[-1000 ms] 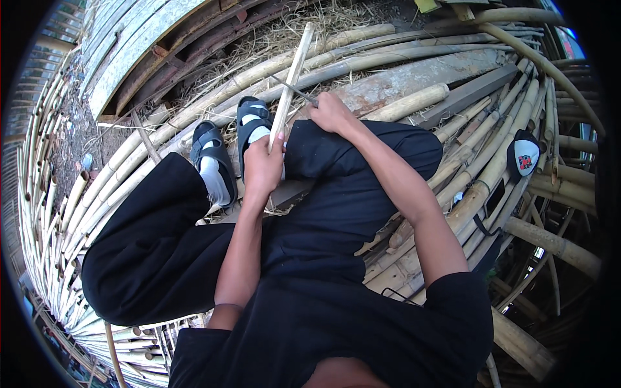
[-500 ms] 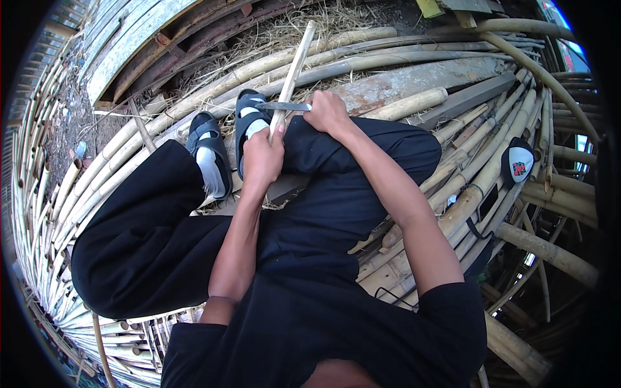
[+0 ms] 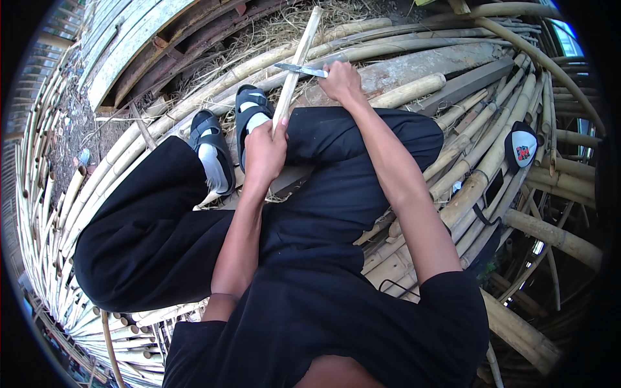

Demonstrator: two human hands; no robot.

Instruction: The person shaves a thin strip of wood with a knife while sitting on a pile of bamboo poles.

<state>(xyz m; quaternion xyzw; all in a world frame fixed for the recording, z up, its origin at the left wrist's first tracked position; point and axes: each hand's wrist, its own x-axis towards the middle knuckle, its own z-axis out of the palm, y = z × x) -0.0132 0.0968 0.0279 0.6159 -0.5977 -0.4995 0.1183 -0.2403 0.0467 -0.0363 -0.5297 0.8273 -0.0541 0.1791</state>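
My left hand (image 3: 265,152) is wrapped round the lower end of a pale wooden stick (image 3: 301,53), which points up and away from me. My right hand (image 3: 341,82) grips a knife (image 3: 303,69) by its handle, which the fingers mostly hide. The knife's blade lies across the stick, partway up and well beyond my left hand. The stick's bottom end rests close to my sandalled right foot (image 3: 253,110).
I sit with legs folded on a floor of bamboo poles (image 3: 414,90). Wooden planks (image 3: 139,39) stand at the far left, with dry shavings (image 3: 259,32) beside them. A cap (image 3: 521,147) lies on the poles at right.
My right hand has moved the knife farther out along the stick, away from my left hand. The left hand keeps its hold on the stick, almost in the same place.
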